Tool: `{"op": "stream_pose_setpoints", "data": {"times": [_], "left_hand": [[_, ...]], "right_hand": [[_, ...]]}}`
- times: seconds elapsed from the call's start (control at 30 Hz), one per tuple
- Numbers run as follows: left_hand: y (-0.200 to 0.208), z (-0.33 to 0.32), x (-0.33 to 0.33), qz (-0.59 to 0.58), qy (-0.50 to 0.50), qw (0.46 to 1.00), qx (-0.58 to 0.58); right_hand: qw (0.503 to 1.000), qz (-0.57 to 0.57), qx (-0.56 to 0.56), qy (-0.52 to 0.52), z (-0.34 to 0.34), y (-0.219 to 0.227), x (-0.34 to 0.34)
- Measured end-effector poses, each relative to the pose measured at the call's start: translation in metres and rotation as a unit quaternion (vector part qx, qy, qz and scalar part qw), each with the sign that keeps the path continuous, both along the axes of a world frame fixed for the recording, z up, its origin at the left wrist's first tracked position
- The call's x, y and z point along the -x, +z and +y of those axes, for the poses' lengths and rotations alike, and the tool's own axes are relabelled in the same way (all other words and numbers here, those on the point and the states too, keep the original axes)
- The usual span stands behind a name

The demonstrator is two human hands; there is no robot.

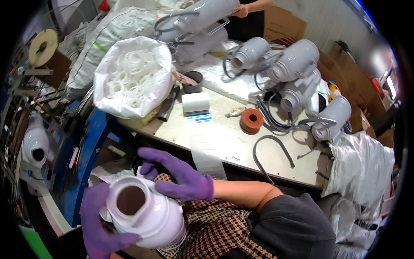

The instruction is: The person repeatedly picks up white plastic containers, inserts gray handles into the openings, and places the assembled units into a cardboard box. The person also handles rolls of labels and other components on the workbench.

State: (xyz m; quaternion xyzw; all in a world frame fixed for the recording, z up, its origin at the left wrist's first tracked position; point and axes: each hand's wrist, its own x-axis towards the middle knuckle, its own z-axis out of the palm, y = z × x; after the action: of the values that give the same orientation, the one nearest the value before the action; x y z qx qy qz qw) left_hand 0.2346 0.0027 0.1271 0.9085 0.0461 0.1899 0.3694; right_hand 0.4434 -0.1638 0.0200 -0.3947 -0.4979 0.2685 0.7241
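In my lap, tilted with its wide round mouth facing up, is a pale grey plastic thermos shell [161, 220]; the inside looks dark brown. My left hand [95, 222], in a purple glove, wraps round its left side, with the thumb across the lower front. My right hand [183, 177], gloved the same way, is at the shell's far right side with its fingers stretched apart. It lies close against the shell; whether it presses on it I cannot tell. A checked cloth [215, 216] covers my lap.
Ahead on the table [220, 151] are a sack of white rings [133, 80], a label roll [196, 103], an orange tape roll [251, 121] and a grey strap [274, 138]. Several grey shells [297, 60] lie right. Another person's hand [240, 11] touches a shell. A blue metal frame [90, 159] stands left.
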Motion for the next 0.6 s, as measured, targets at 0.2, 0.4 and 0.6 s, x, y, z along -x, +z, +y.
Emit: {"op": "stream_pose_setpoints", "data": {"times": [0.2,0.4,0.6], "left_hand": [[0.004,-0.022,0.021,-0.065,-0.023,0.997,-0.021],[-0.046,0.101,0.030,-0.165,0.261,0.919,0.247],[-0.121,0.090,0.010,-0.034,0.242,0.902,0.356]], "right_hand": [[0.724,-0.394,0.337,-0.455,-0.165,-0.062,-0.070],[0.447,-0.275,0.742,-0.416,-0.347,-0.141,-0.143],[0.832,0.003,0.260,-0.491,-0.225,-0.085,-0.125]]}}
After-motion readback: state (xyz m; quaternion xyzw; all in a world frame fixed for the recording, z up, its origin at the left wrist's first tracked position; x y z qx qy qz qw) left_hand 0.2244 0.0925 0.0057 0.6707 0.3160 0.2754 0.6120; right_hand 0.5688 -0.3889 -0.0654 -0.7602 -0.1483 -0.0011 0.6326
